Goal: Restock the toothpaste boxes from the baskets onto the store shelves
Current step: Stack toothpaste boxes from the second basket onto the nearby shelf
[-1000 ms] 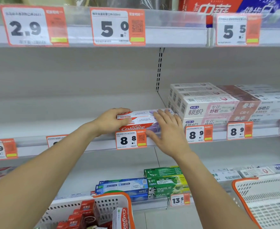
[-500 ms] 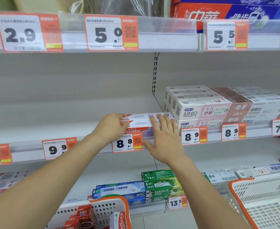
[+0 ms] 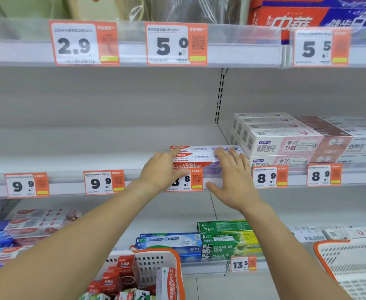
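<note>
Colgate toothpaste boxes (image 3: 199, 158), red, white and purple, lie side by side on the middle shelf (image 3: 69, 169) above the 8.8 price tag. My left hand (image 3: 160, 169) rests against their left end with fingers fairly straight, index on the top edge. My right hand (image 3: 231, 176) lies flat on their right end, fingers spread and straight. A white basket with an orange rim (image 3: 154, 263) at the bottom centre holds red toothpaste boxes (image 3: 121, 276) and an upright Colgate box (image 3: 170, 284).
Pink-and-white toothpaste boxes (image 3: 286, 141) are stacked just right of the Colgate ones. Green Darlie boxes (image 3: 229, 241) and blue boxes (image 3: 169, 243) sit on the lower shelf. A second white basket (image 3: 355, 267) stands at the lower right. Price tags line the shelf edges.
Both hands stay on the Colgate boxes, which sit slightly deeper on the shelf. My left fingers have straightened. The view has shifted right and down in the frame.
</note>
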The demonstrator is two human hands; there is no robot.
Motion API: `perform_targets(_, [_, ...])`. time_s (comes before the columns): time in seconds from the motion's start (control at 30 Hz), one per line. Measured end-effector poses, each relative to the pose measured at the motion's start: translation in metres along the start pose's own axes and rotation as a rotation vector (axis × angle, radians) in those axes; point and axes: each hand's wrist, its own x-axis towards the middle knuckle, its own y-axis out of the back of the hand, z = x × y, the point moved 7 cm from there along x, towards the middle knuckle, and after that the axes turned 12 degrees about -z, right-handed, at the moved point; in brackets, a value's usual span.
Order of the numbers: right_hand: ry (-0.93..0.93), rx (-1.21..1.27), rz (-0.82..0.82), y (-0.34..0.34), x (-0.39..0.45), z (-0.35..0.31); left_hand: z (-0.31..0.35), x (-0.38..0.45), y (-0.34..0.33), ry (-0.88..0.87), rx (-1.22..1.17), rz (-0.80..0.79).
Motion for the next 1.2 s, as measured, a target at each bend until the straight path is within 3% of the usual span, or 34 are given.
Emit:
perform_targets(0.07, [0.025,0.1,0.057,0.007,-0.003,-0.001,-0.003,-0.006,0.0,-0.015,0.033,0.019])
perform_targets(0.2, [0.073,0.225,0.337,0.032,-0.019,-0.022,-0.003,-0.052,0.021,-0.202,-0.112,0.359])
perform_targets(0.27, [0.144,0.23,0.313,0.027,-0.024,-0.053,-0.012,-0.091,0.021,-0.255,-0.199,0.476])
perform_targets(0.3, [0.192,0.242,0.217,0.015,-0.025,-0.071,-0.022,-0.11,0.013,-0.239,-0.228,0.481])
perform_targets(0.37, [0.228,0.26,-0.149,-0.029,-0.029,-0.107,-0.054,-0.138,-0.02,-0.127,-0.265,0.345])
perform_targets(0.5, [0.222,-0.036,-1.053,-0.145,-0.079,-0.147,-0.158,-0.205,-0.141,0.23,-0.03,-0.348])
perform_targets(0.53, [0.219,-0.097,-1.189,-0.166,-0.095,-0.152,-0.182,-0.231,-0.169,0.297,0.044,-0.483])
perform_targets(0.6, [0.191,-0.137,-1.309,-0.198,-0.12,-0.161,-0.215,-0.281,-0.209,0.395,0.083,-0.602])
perform_targets(0.7, [0.101,-0.08,-1.301,-0.23,-0.14,-0.176,-0.223,-0.324,-0.237,0.364,0.142,-0.664])
perform_targets(0.77, [0.028,-0.034,-1.29,-0.25,-0.152,-0.182,-0.221,-0.333,-0.239,0.348,0.134,-0.606])
perform_targets(0.87, [-0.234,0.097,-1.259,-0.275,-0.178,-0.184,-0.227,-0.339,-0.238,0.352,0.054,-0.521])
perform_targets(0.97, [-0.479,0.267,-1.042,-0.295,-0.21,-0.184,-0.231,-0.347,-0.241,0.315,0.044,-0.5])
perform_targets(1.07, [-0.516,0.311,-0.902,-0.302,-0.232,-0.197,-0.228,-0.346,-0.241,0.304,0.086,-0.565])
perform_targets(1.2, [-0.431,0.309,-0.797,-0.302,-0.228,-0.212,-0.219,-0.336,-0.237,0.266,0.113,-0.609])
